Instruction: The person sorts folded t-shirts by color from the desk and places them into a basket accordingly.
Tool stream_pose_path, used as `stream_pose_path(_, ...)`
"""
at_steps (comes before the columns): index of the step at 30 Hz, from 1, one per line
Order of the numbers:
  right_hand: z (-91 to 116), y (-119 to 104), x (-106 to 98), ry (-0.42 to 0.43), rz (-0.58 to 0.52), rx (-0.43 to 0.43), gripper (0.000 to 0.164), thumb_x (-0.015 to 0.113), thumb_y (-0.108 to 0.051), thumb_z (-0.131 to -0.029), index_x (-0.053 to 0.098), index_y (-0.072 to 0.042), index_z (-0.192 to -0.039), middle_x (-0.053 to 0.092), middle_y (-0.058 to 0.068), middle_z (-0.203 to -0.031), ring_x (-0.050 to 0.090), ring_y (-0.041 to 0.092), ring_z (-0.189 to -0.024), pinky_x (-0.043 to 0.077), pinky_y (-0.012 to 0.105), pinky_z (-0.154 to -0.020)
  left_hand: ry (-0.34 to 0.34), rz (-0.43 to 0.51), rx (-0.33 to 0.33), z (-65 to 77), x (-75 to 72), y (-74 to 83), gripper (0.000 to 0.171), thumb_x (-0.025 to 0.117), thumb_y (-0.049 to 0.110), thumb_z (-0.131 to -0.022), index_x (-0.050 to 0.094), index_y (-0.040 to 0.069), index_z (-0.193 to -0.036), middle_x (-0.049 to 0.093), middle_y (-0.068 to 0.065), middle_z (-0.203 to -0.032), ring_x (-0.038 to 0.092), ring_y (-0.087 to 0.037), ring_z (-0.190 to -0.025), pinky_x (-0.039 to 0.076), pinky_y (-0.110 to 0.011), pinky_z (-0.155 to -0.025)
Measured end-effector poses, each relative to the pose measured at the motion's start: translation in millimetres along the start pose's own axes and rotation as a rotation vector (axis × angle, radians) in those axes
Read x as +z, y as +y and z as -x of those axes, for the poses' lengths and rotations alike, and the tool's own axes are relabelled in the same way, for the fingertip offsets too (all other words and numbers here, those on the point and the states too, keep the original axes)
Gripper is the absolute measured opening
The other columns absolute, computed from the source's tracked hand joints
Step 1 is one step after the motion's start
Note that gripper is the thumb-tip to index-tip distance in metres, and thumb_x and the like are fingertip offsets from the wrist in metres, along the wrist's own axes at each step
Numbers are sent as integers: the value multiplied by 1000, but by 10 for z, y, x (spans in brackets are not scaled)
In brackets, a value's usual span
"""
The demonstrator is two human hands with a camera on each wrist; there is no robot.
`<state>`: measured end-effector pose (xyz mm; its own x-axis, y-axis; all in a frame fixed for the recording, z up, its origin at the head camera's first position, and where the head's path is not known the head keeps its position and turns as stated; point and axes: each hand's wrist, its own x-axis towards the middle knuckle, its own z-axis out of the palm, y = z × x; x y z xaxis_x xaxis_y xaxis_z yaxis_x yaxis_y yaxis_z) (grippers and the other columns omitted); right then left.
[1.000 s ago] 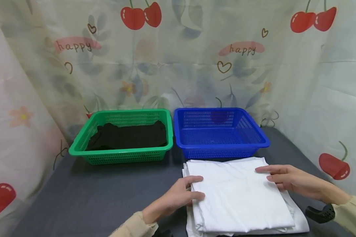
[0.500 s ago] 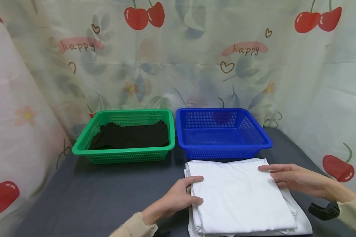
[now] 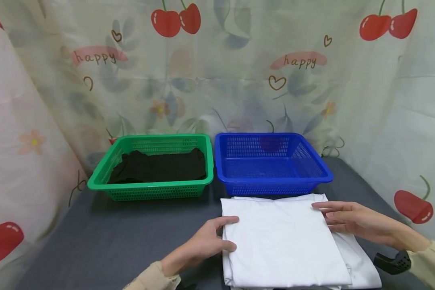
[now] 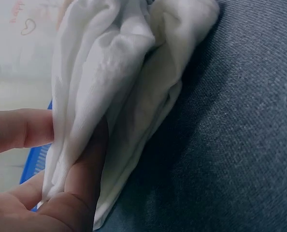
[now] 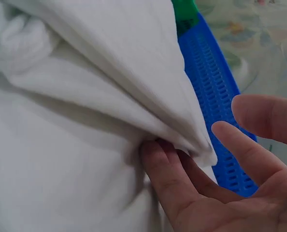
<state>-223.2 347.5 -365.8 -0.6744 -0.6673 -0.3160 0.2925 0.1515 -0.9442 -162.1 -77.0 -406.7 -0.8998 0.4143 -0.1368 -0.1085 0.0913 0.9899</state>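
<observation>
A folded white cloth lies on top of further white fabric at the front of the table. My left hand pinches its left edge, thumb and forefinger over the top. The left wrist view shows other fingers tucked beneath the fold. At the right edge, my right hand has some fingers slipped under the cloth's layers. Its thumb and forefinger stand apart from the fabric in the right wrist view.
Behind the cloth stands a blue basket with nothing in it. Left of it, a green basket holds folded black fabric. A printed curtain encloses the back and sides of the dark grey table.
The top white cloth has shifted left, exposing more of the fabric beneath at the right. Both hands have moved left with it. The baskets stay in place.
</observation>
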Motion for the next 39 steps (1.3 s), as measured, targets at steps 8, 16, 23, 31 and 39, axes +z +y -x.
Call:
stream_pose_path(8, -96, 45, 63, -61, -134, 11, 47, 32, -6, -108, 29, -4, -154, 12, 9, -157, 42, 24, -133, 34, 46, -108, -4, 50, -4, -24, 14, -16, 66, 70, -10, -76, 56, 6, -138, 57, -18, -124, 62, -26, -98, 56, -39, -73)
stream_pose_path(16, -203, 146, 225, -139, -158, 10, 52, 37, 1, -105, 31, -10, -155, 33, 15, -152, 47, 34, -129, 38, 51, -104, -38, 114, -15, -50, 53, -33, 62, 74, -2, -83, 53, 8, -141, 55, -15, -125, 65, -27, -93, 56, -41, -75)
stream_pose_path(23, -243, 149, 294, -91, -89, -41, 59, 47, 10, -98, 36, -11, -153, 48, 21, -142, 54, 38, -120, 45, 53, -96, -27, 118, 14, -36, 42, -34, 66, 74, -9, -81, 53, 8, -141, 59, -16, -119, 64, -28, -98, 56, -40, -77)
stream_pose_path(31, -172, -19, 341, 61, 37, -26, 57, 55, 1, -98, 40, -10, -151, 16, 19, -158, 51, 37, -124, 44, 52, -98, 2, 16, 133, -23, 9, 44, 71, 76, -5, -80, 49, 8, -145, 51, -16, -135, 59, -25, -109, 53, -37, -84)
stream_pose_path(39, -92, -297, 359, 160, 179, -104, 55, 56, -3, -98, 42, -11, -150, 34, 19, -149, 54, 32, -117, 48, 50, -91, 9, -32, 209, -60, -78, 233, 73, 76, 4, -85, 43, 13, -149, 40, -12, -147, 51, -23, -121, 48, -37, -94)
